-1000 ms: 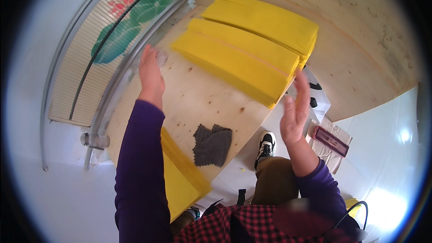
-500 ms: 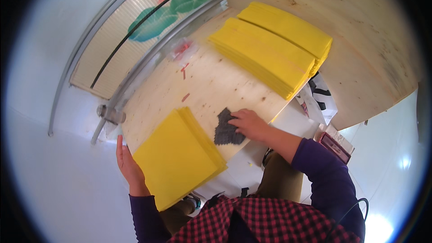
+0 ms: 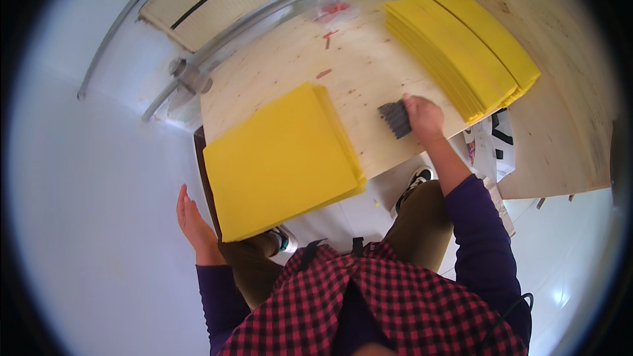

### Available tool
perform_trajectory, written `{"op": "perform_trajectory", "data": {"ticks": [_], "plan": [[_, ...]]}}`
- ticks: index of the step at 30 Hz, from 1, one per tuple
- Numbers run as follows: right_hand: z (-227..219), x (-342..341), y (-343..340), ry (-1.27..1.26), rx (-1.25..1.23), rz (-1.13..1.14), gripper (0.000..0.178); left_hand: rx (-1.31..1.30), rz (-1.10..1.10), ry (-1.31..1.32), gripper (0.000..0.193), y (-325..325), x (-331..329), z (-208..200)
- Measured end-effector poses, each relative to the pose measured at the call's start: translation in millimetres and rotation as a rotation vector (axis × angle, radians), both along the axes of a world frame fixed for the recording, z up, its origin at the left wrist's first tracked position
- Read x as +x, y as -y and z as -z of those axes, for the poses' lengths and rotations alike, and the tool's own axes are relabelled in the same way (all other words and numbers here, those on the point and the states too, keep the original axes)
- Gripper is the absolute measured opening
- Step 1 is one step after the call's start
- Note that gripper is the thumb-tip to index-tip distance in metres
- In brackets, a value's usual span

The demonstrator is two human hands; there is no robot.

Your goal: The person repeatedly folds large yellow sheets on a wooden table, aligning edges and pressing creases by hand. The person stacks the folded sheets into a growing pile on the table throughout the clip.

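My right hand (image 3: pixel 424 117) is closed around a dark grey piece of cloth with zigzag edges (image 3: pixel 395 119), over the wooden tabletop. Most of the cloth pokes out to the left of my fingers, bunched up. Off the table's left edge, my left hand (image 3: pixel 193 218) is held up with its fingers stretched out, and nothing is in it. Closest to that hand lies a flat stack of yellow sheets (image 3: pixel 283 158), which looks like fabric or felt. Its front edge hangs past the near side of the table.
Two taller piles of folded yellow material (image 3: pixel 455 53) lie at the right of the wooden table (image 3: pixel 270 82). Red scraps (image 3: pixel 323 74) and a clear plastic bag (image 3: pixel 335 9) sit farther back. A grey metal rail (image 3: pixel 290 1) runs behind. A white bag (image 3: pixel 501 142) stands below the right edge.
My right hand has closed on the grey cloth, which lay flatter under the fingers before, and bunched it up. My left hand stays open beside the stack. The whole view has shifted.
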State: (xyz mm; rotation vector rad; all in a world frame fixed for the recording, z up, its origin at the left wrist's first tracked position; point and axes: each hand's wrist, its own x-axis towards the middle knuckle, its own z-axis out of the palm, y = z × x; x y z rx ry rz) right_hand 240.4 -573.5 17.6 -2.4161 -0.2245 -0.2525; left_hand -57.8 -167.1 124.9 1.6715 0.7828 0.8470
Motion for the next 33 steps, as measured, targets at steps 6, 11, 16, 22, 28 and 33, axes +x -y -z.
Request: {"op": "perform_trajectory", "data": {"ticks": [6, 11, 16, 22, 28, 33], "plan": [[-16.2, -1.8, -10.6, 0.394, -0.003, 0.086, 0.04, 0.071, 0.052, 0.002, 0.036, -10.8, -22.3, 14.2], [-35.7, -50.0, -41.8, 0.306, 0.248, -0.354, 0.02, 0.065, 0.2, -0.089, 0.024, -25.3, -37.2, 32.1], [-47.7, -97.5, -94.1, 0.084, 0.254, -0.68, 0.015, 0.399, 0.439, -0.215, 0.014, -37.9, -37.4, 47.1], [-44.5, -103.7, -145.7, 0.056, 0.094, -0.743, 0.013, 0.663, 0.596, -0.343, 0.016, -62.6, -12.6, 61.6], [-33.5, -54.0, -179.9, 0.156, -0.081, -0.609, 0.016, 0.742, 0.663, -0.325, 0.017, -113.6, 37.1, 75.9], [-40.4, -49.7, -185.2, 0.17, -0.089, -0.53, 0.017, 0.771, 0.657, -0.263, 0.017, -133.6, 53.2, 68.9]]}}
